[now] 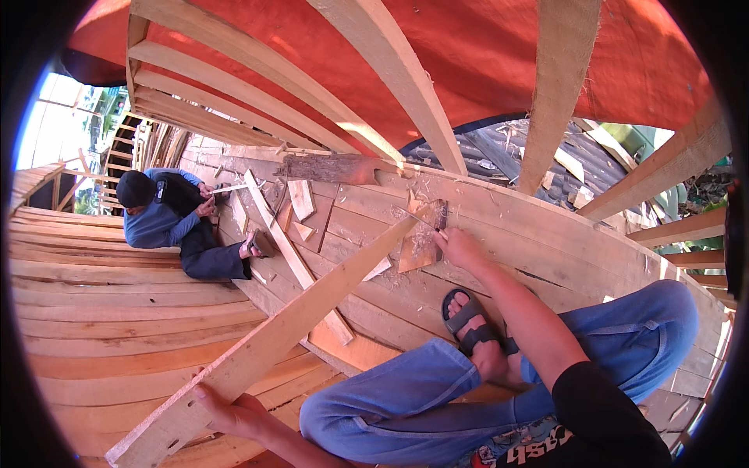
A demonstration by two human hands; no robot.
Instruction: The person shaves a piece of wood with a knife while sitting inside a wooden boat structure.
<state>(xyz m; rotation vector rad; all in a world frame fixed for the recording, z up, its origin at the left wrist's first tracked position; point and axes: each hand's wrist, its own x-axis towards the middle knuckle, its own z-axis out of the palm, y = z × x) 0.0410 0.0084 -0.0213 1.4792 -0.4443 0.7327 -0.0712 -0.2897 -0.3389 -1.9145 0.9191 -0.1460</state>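
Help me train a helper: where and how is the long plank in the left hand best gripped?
Probably the near end of the plank, at the left hand, from its right edge: thumb on the broad face, fingers underneath. It is long, flat and slender; its far end is close by the thin tool in the right hand, likely a worse hold.

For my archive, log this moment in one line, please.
left hand: gripping long plank | right hand: holding thin tool by plank's far end | co-worker: seated at left
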